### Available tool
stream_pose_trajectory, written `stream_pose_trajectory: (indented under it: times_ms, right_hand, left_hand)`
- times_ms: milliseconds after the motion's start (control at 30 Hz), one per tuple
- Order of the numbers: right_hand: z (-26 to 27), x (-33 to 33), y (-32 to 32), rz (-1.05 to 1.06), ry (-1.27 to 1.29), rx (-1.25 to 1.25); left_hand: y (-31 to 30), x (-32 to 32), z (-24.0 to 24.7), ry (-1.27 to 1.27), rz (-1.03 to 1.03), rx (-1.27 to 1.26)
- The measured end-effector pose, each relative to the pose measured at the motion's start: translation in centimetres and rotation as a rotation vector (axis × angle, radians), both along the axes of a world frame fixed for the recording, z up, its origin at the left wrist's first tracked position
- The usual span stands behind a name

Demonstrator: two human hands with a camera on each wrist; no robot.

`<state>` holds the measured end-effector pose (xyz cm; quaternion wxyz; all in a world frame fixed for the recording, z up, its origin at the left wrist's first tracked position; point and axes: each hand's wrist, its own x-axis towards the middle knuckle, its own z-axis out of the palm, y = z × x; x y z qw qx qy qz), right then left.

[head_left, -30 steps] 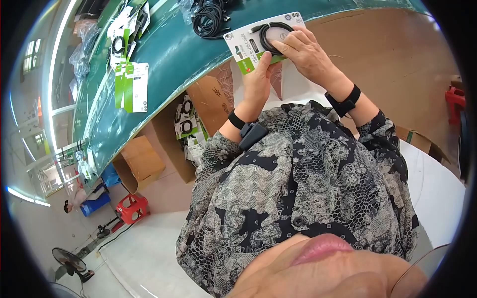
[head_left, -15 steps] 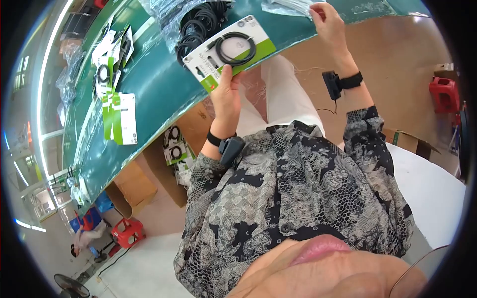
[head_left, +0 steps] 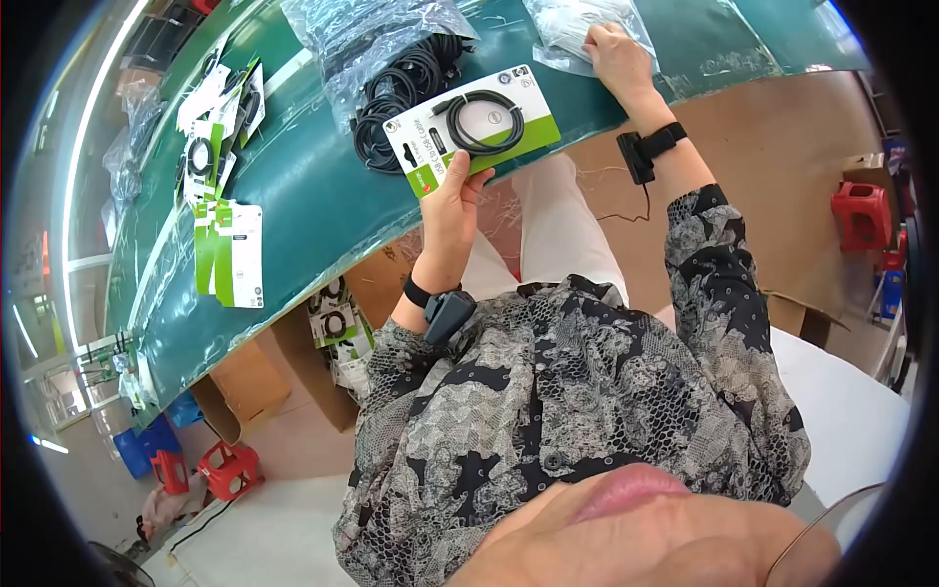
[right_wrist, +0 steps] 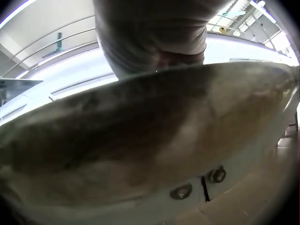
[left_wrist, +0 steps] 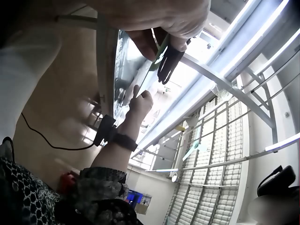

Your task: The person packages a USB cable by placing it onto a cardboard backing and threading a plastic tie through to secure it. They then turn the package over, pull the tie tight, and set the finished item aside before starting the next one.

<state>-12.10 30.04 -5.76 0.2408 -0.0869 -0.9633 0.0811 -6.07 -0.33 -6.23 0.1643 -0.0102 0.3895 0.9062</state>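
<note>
My left hand [head_left: 451,217] grips a carded cable pack [head_left: 533,103] by its lower left corner, thumb on the front and fingers behind. The card is white and green, with a coiled black USB-C cable [head_left: 515,130] on its face. In the left wrist view the card shows nearly edge-on below the hand. My right hand [head_left: 623,64] reaches over a clear plastic bag [head_left: 641,34] of thin white pieces, fingers bent down at its contents. Whether those fingers pinch a piece I cannot tell. The right wrist view shows mostly the table edge [right_wrist: 140,136], blurred.
Coiled black cables [head_left: 396,93] lie behind the card, partly under a large plastic bag [head_left: 342,39]. Carded packs [head_left: 235,256] are piled at the left of the green table [head_left: 303,210]. Below the edge stands a cardboard box [head_left: 298,367] with more packs.
A second ago both hands were on the card. The right hand has since left it and moved out to the bag of white pieces. The left hand keeps holding the card.
</note>
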Motion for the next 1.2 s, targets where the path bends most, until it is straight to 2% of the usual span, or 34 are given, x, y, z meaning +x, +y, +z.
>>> stream_pose_trajectory:
  times_ms: [100,200,300,367,433,500,567,600,633,700,733,833,1200]
  right_hand:
    - [-0.7,0.2,-0.2,0.021,0.055,0.05]
    - [0.7,1.0,-0.8,0.001,0.112,0.072]
    - [0.7,0.9,-0.4,-0.017,0.169,0.128]
    - [1.8,1.8,-0.5,0.035,0.057,0.13]
    - [3.2,3.0,-0.9,0.006,0.066,0.146]
    - [4.6,4.5,-1.2,-0.042,0.058,0.16]
    - [5.8,6.6,-1.8,-0.012,0.215,-0.029]
    - [6.0,7.4,-1.9,0.094,0.282,-0.163]
    - [6.0,8.1,-2.6,0.203,0.337,-0.317]
    - [7.1,10.3,-6.1,0.283,0.294,-0.581]
    - [6.9,11.1,-7.9,0.297,0.264,-0.632]
    - [7.3,12.5,-10.3,0.323,0.212,-0.72]
    - [5.9,11.0,-11.3,0.326,0.271,-0.712]
  left_hand:
    - [-0.5,0.0,-1.3,-0.024,0.021,0.021]
    - [0.2,-0.3,-1.7,-0.059,0.012,0.055]
    - [0.4,-0.7,-1.4,0.01,-0.009,0.04]
    - [0.3,-0.8,-1.0,0.019,-0.017,0.016]
    - [0.3,-0.9,-0.8,0.019,-0.007,-0.003]
    - [0.6,-1.5,-0.6,-0.029,-0.013,0.198]
    - [1.2,-2.0,0.4,-0.12,-0.032,0.354]
    - [1.7,-2.1,1.2,-0.191,-0.034,0.408]
    - [2.0,-2.6,1.0,-0.192,-0.126,0.496]
    - [1.8,-2.7,0.9,-0.222,-0.225,0.592]
    - [2.4,-2.5,2.0,-0.236,-0.261,0.623]
    - [3.5,-1.8,4.0,-0.372,-0.283,0.708]
    - [4.6,-0.7,3.9,-0.394,-0.214,0.7]
